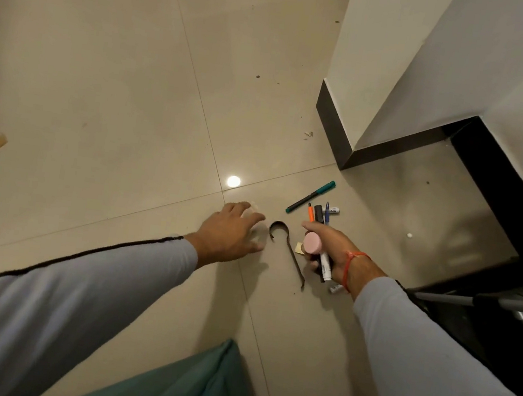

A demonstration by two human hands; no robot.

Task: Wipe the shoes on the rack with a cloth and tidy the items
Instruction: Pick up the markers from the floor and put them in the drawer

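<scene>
Right hand (329,250) grips about four markers (319,213) plus one pink-capped item (312,242); left hand (227,235) spread over one pale object (253,208); one green pen (311,196), one metal clip (286,251) on floor (103,77)

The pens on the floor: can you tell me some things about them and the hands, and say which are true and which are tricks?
1. The right hand holds several pens and markers in its grip. True.
2. The green pen is in the left hand. False: it lies alone on the floor, beyond the right hand.
3. A dark bent metal strip lies on the floor between the two hands. True.
4. The left hand is up in the air far from everything. False: it reaches down over a pale round thing on the floor.
5. A pink round cap shows at the right hand. True.
</scene>
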